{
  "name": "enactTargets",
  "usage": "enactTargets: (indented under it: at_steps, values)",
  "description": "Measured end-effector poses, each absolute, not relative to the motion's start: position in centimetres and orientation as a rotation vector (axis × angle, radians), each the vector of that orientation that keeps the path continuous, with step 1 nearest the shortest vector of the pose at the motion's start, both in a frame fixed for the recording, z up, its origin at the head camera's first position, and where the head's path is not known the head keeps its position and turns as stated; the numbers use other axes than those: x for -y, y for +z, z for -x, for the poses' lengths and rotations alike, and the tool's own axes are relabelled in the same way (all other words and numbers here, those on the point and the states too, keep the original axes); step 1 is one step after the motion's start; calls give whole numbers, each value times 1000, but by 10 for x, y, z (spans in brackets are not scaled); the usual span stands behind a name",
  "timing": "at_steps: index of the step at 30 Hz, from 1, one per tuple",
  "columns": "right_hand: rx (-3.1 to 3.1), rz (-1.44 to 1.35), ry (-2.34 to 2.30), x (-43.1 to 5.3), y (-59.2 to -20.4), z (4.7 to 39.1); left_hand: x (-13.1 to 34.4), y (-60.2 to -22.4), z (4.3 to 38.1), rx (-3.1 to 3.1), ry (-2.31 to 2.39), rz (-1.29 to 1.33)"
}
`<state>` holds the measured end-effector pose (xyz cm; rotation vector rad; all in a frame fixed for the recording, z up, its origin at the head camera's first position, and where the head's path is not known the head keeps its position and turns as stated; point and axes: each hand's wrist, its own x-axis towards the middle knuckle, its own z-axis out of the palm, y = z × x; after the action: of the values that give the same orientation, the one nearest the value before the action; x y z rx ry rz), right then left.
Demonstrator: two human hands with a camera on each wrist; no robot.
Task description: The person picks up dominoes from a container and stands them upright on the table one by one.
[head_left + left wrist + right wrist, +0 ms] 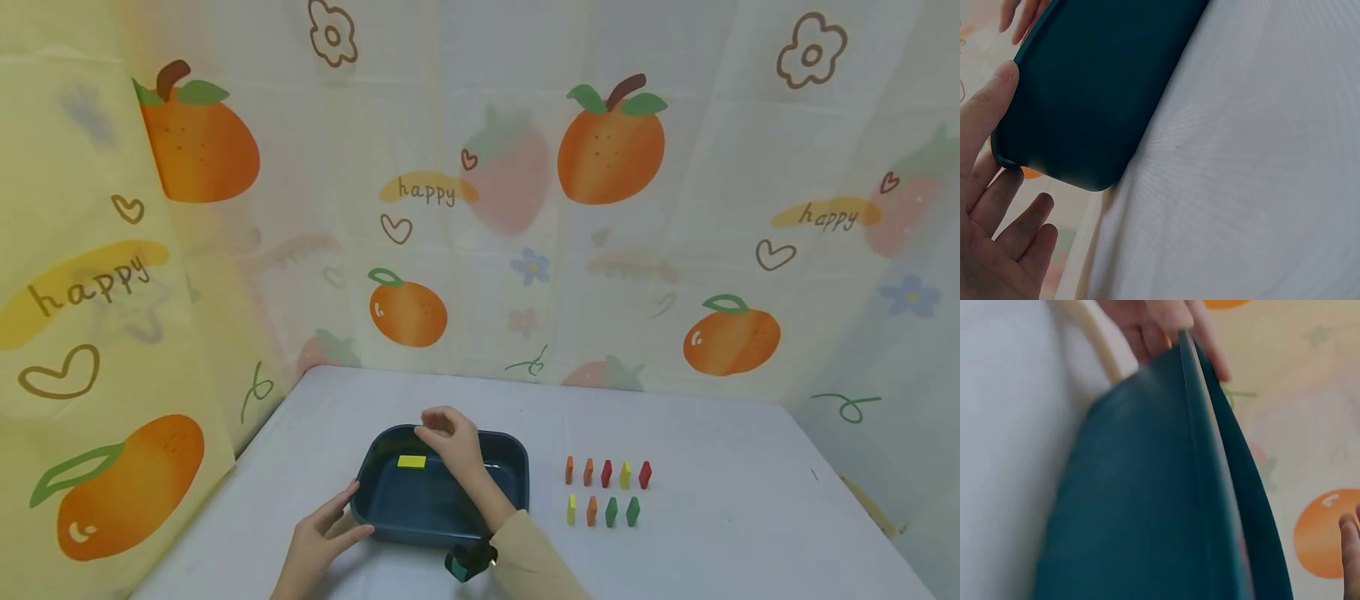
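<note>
In the head view a dark blue rectangular tray [427, 533] stands on the white table. One yellow block [412, 461] lies flat inside, towards the back left. My left hand [318, 533] holds the tray's front left corner, thumb on the front side and fingers along the left. The left wrist view shows that thumb [1004, 81] on the rim. Above the tray's back part, to the right of the yellow block, is my right hand [453, 442], fingers loosely bent and nothing visible between them. Only its fingertips [1350, 550] show at the right wrist view's edge.
Right of the tray, small coloured blocks stand upright in two rows. The back row has several, among them a red block [645, 474]; the front row includes a green block [633, 511]. A fruit-printed curtain [480, 333] encloses the white table [712, 533] at the back and left.
</note>
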<state>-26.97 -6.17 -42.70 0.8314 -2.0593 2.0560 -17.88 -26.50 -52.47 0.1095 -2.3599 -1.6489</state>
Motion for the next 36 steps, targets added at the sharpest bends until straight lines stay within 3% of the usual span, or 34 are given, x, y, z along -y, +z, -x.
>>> enactTargets:
  at_steps: [16,23,36]
  values:
    - [2066,-767,1918,82,-452,271,262,-522,180,2339,-1615,-34]
    - [2195,-800,1725,91,-486,295,265,-523,184,2344,-1575,-12]
    - [2594,-916,1325,92,-498,293,265,-523,179,2331,-1606,-45]
